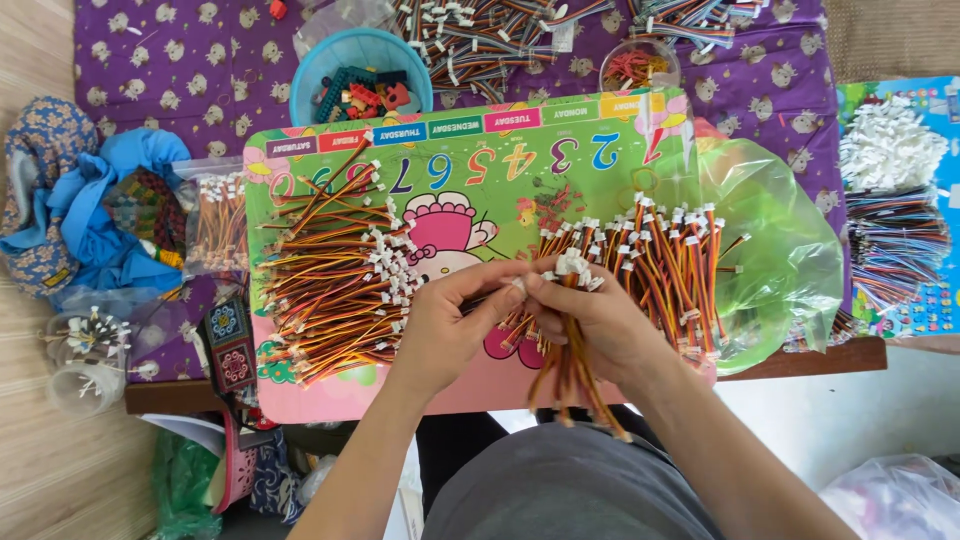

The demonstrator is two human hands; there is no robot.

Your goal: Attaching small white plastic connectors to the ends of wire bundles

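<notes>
Head view: the right hand [600, 320] grips a bundle of orange, red and brown wires with white plugs [568, 345] over the colourful plastic board [480, 150] while the left hand [450, 320] pinches one plug, and a loose grip could spill the bundle.

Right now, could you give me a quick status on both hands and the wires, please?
Left hand pinching a white connector. Right hand gripping a wire bundle, connectors up. Sorted wire piles flank both hands on the green board; nothing in the way.
</notes>
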